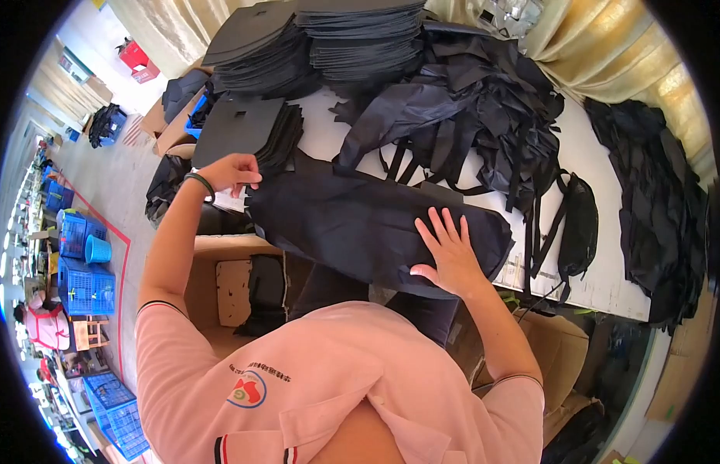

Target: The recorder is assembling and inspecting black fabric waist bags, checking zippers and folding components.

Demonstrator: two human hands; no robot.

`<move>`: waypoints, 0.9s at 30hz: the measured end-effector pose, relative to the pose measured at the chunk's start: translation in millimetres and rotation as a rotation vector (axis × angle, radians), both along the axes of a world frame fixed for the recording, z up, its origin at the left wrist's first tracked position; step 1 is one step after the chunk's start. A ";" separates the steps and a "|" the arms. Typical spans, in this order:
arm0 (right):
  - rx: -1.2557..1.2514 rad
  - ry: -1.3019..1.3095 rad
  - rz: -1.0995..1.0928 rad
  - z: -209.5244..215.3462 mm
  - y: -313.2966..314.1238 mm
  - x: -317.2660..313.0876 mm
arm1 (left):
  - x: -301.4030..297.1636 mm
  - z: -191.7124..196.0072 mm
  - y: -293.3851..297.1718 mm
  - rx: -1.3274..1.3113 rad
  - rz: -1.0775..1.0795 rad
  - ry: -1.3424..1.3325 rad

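A long black fabric piece (337, 220) lies across the front of the white table, its near edge hanging over the table's edge. My right hand (449, 251) rests flat on its right part, palm down and fingers spread. At the left end of the fabric, my left hand (235, 174) is closed with curled fingers, its fingertips right at the fabric's edge. What those fingers hold, if anything, is too small to make out. Just beyond the left hand sits a low stack of black boards (240, 127), the top one with a small slot.
Tall stacks of dark sheets (360, 42) stand at the back. Loose black fabric and straps (484, 116) pile up beyond the work, with a black pouch (578, 224) to the right. More black fabric (654, 209) drapes at the far right. An open cardboard box (209, 267) stands below the left arm.
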State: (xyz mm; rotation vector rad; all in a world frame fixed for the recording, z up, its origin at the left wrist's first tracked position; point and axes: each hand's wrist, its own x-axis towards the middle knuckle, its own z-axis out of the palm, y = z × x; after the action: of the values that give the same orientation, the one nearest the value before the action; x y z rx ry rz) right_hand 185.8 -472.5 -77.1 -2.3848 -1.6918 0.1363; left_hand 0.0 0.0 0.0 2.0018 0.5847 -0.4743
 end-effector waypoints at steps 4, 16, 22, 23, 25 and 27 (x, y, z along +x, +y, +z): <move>-0.022 0.066 -0.047 8.5 0.0 -3.1 | -16.8 18.8 14.0 -0.072 0.163 -0.124; 0.707 1.293 0.104 117.3 123.1 -15.8 | 42.4 96.7 -139.7 0.008 -0.050 -0.482; 0.676 1.131 0.017 73.5 125.2 -9.8 | 44.1 38.2 -80.0 0.162 0.211 -0.802; 0.686 1.166 -0.057 73.9 120.8 -10.4 | 33.5 23.6 -50.9 0.359 0.318 -0.757; 0.604 1.143 -0.091 72.3 116.4 -8.2 | 6.8 -18.7 -10.3 0.620 0.355 -0.788; 0.596 0.905 -0.004 56.9 114.4 -6.3 | -0.6 -30.7 -0.9 0.861 0.366 -0.816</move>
State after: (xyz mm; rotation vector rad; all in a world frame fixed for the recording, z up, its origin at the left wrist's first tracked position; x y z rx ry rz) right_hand 179.6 -358.1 -20.2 -1.5141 -1.0747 0.5288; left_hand -0.6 -0.9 -30.7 2.5219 0.6488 0.9432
